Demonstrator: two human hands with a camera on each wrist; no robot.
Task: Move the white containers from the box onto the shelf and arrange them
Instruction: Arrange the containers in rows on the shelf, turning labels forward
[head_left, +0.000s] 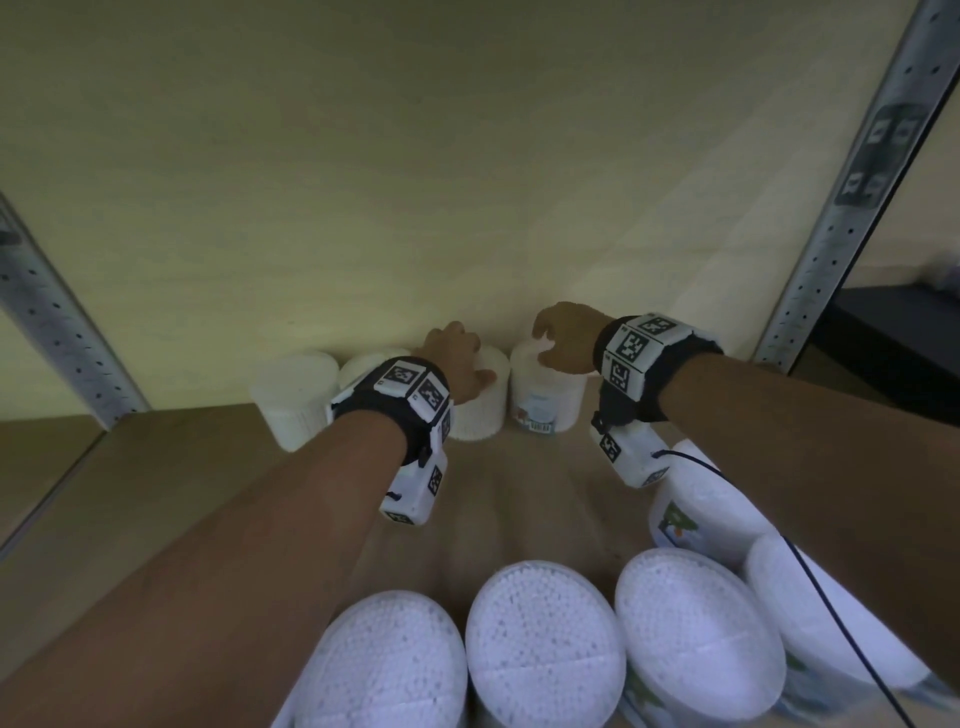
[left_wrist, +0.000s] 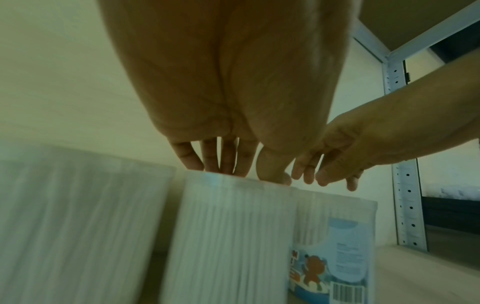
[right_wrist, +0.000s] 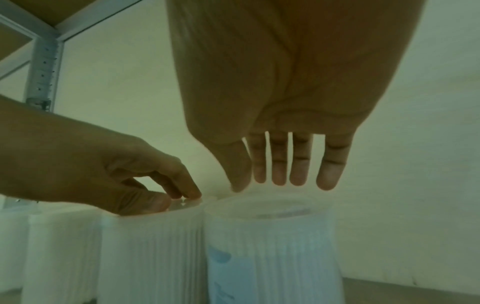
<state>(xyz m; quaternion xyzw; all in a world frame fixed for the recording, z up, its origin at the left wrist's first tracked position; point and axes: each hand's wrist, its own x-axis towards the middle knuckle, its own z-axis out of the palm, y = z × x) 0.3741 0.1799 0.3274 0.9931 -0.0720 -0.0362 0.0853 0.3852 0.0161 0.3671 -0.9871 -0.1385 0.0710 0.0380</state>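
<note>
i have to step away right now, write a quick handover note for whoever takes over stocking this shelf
Left hand: fingertips rest on the lid of the third cotton swab tub in the back row, not gripping it.
Right hand: open, fingers hanging just above the labelled tub at the row's right end.
Done: four tubs stand upright along the back wall of the shelf.
Left: five more tubs sit close to the camera at the front; whether they are still in the box cannot be told. Line them up with the row.
</note>
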